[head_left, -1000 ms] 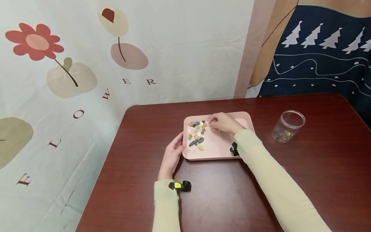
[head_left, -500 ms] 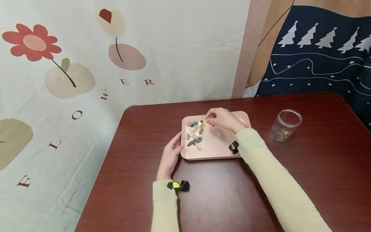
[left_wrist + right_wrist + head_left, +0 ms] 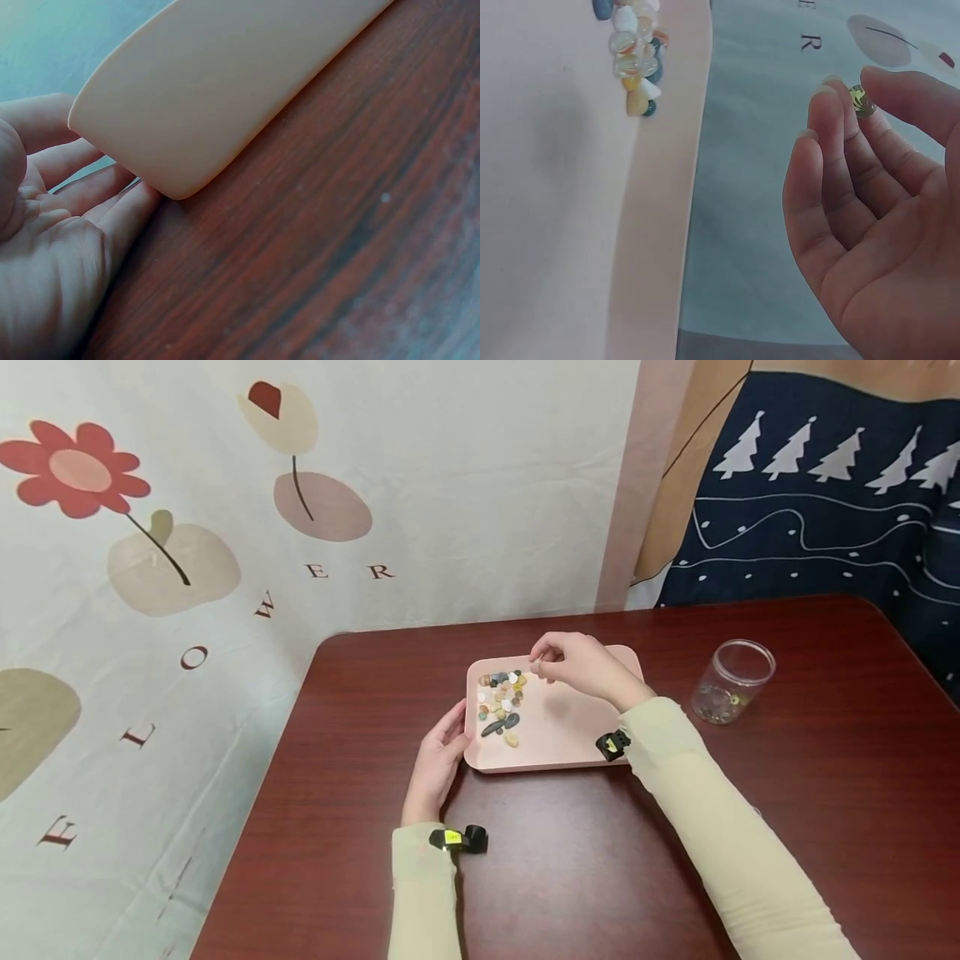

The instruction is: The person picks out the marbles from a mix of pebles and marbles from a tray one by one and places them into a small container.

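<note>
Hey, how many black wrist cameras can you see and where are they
2: the left camera, worn behind the left hand, which touches the pink tray; and the right camera, worn behind the right hand, which pinches a small marble.

left hand (image 3: 435, 767): fingers (image 3: 64, 160) nearly straight | right hand (image 3: 583, 665) (aloft): thumb (image 3: 915, 97) pinching | right forearm (image 3: 738, 831): slanting inward

Tray (image 3: 570, 727) on table (image 3: 570, 860), stones (image 3: 506, 705) in tray's left part, jar (image 3: 733, 685) right of tray, cloth (image 3: 487, 510) behind table
</note>
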Demonstrator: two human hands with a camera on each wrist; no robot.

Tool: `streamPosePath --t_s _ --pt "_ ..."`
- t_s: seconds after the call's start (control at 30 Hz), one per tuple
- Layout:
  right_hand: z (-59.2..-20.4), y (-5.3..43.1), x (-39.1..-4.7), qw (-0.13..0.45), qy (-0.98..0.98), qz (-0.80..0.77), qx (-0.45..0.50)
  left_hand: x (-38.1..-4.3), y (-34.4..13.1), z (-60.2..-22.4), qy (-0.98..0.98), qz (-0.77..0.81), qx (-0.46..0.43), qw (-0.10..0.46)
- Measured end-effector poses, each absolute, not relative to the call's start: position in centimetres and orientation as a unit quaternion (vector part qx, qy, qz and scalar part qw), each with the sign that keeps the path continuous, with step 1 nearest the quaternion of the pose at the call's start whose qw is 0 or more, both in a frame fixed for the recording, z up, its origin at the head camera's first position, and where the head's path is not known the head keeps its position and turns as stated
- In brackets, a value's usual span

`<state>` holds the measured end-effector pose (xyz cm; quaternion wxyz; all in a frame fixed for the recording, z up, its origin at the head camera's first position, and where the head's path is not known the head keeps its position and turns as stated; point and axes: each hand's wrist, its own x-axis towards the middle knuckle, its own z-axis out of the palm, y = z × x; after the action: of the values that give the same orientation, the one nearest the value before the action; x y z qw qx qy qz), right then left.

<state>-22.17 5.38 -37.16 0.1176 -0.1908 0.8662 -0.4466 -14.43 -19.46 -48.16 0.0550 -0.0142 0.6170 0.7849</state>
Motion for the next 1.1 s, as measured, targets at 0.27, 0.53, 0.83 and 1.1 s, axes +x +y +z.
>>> streamPosePath --t_s 0.27,0.53,0.83,1.1 --pt "-36.6 5.9 -21.5 0.106 0.86 -0.458 -0.198 -14.5 -19.4 -48.2 0.624 0.78 -0.015 0.054" --pt "-36.5 6.6 -20.7 0.083 0.865 -0.453 -0.2 -14.5 -19.4 -48.1 0.617 0.785 -0.018 0.057" --pt "-36.2 7.5 -19.3 0.04 0.884 -0.426 -0.191 -14.6 -19.5 -48.3 0.615 0.787 -0.01 0.05" --pt "-36.5 8.6 -18.4 0.044 0.856 -0.475 -0.199 -14.6 -19.4 -48.2 0.611 0.79 -0.008 0.052"
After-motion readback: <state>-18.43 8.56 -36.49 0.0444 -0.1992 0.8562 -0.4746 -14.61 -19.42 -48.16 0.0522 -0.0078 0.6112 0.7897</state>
